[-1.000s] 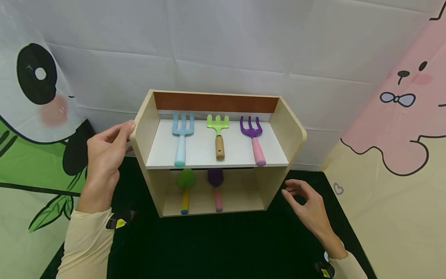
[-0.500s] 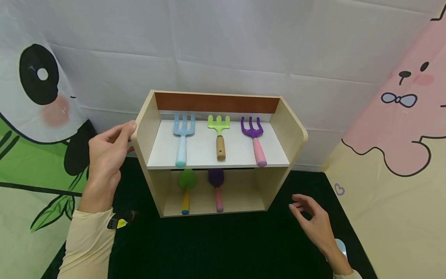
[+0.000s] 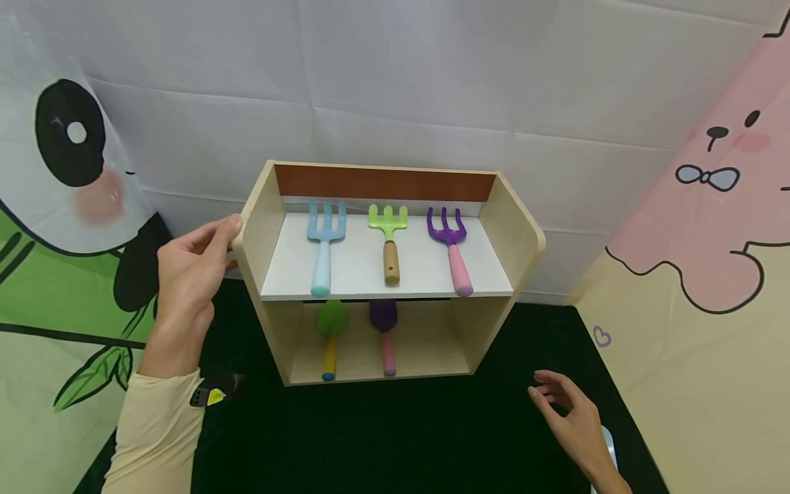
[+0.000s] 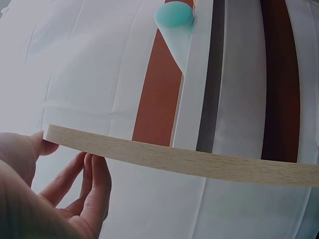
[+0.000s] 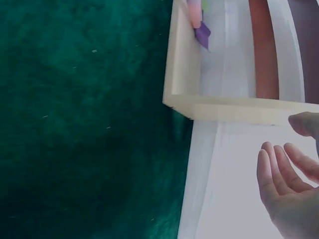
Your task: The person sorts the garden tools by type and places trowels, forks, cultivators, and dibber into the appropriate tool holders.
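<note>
My left hand (image 3: 188, 288) pinches the upper front corner of a small two-tier wooden shelf (image 3: 513, 237). In the left wrist view its thumb and fingers (image 4: 97, 186) sit on either side of the side panel's edge. A light blue hand fork (image 3: 322, 250), a green hand fork (image 3: 389, 237) with a wooden handle, and a purple hand fork (image 3: 449, 240) with a pink handle lie on the white upper board. Below are a green trowel (image 3: 331, 326) and a purple trowel (image 3: 384, 326). My right hand (image 3: 574, 422), fingers loosely bent, holds nothing to the right of the shelf.
The shelf stands on a dark green cloth (image 3: 382, 439) against a white fabric backdrop (image 3: 395, 82). Printed cartoon panels flank it, with a pink figure (image 3: 710, 185) on the right. A pale shiny object (image 3: 609, 442) is partly hidden behind my right wrist.
My right hand has moved down and to the right, away from the shelf. My left hand keeps its grip, and the tools lie as before.
</note>
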Demonstrator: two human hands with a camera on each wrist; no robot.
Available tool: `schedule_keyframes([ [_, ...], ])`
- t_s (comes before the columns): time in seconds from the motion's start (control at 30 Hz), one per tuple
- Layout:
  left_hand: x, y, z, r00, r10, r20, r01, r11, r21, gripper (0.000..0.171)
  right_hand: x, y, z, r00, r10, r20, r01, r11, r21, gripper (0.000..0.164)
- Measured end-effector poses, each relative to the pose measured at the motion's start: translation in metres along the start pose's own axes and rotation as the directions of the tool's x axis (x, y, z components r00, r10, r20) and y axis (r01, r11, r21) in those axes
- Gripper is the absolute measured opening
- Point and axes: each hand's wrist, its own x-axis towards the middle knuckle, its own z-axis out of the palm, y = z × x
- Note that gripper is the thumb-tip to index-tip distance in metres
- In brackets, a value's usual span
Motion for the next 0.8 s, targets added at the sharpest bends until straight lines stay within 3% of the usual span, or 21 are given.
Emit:
schedule_keyframes([
  [0.3, 0.001, 0.000, 0.001, 1.000, -0.002, 0.004, 0.002, 1.000, -0.001, 0.060, -0.020, 0.020, -0.006, 0.987, 0.156, 0.035, -0.152, 0.984, -0.098, 0.037],
  [0.57, 0.001, 0.000, 0.000, 1.000, -0.007, 0.004, 0.007, 1.000, -0.013, 0.060, -0.035, 0.037, -0.013, 0.927, 0.366, 0.081, -0.352, 0.925, -0.143, 0.057],
  [0.8, 0.000, 0.000, 0.000, 1.000, -0.007, 0.001, 0.007, 1.000, -0.015, 0.060, -0.049, 0.050, -0.017, 0.888, 0.456, 0.062, -0.443, 0.883, -0.157, 0.066],
])
